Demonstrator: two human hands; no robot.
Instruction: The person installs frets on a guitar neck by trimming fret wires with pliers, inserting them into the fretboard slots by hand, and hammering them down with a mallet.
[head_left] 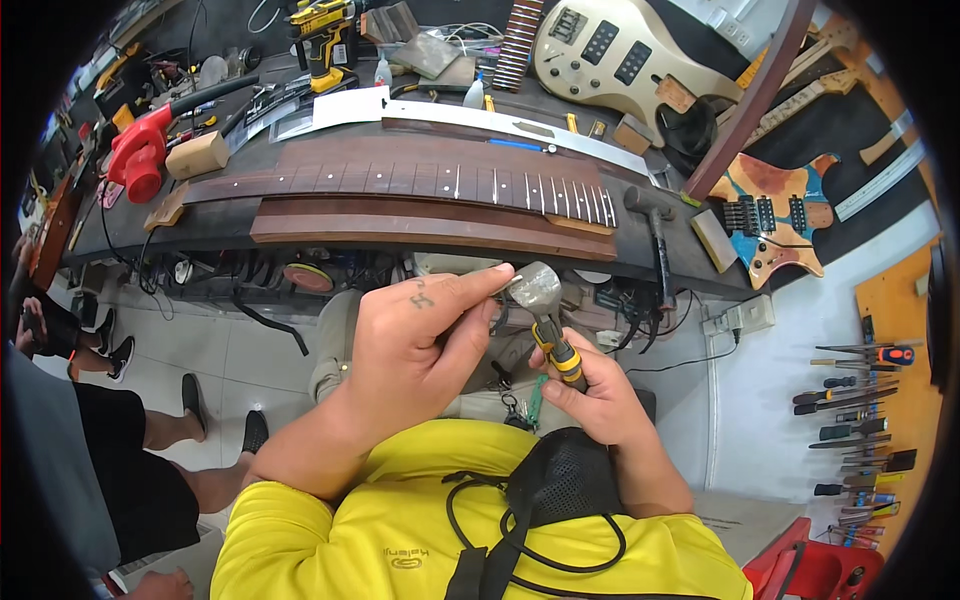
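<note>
A tool (560, 345) with a yellow and black handle is held in the right hand (600, 395), whose fingers and thumb are closed around the handle, in front of the chest and just beyond the yellow shirt (420, 510). Its broad metal head is turned up, toward the bench (95, 238). The left hand (410, 325) is held beside it, with the index finger stretched to the left edge of this head and the thumb kept below; whether the metal is touched, or something small is pinched there, cannot be told. The two hands are kept apart, with the tool head near the left fingertips. On the bench, a guitar neck (400, 182) is laid lengthwise among dark wood boards (400, 224). To the right of it, a hammer (658, 240) is placed at the front edge, and near this a blue and brown guitar (768, 205) is seen. Behind the neck, a metal strip (450, 116), a yellow drill (325, 45) and a cream guitar (605, 88) are found; a red blower (138, 155) is set at the left. Black shorts (128, 460) are worn by another person at the left side.
</note>
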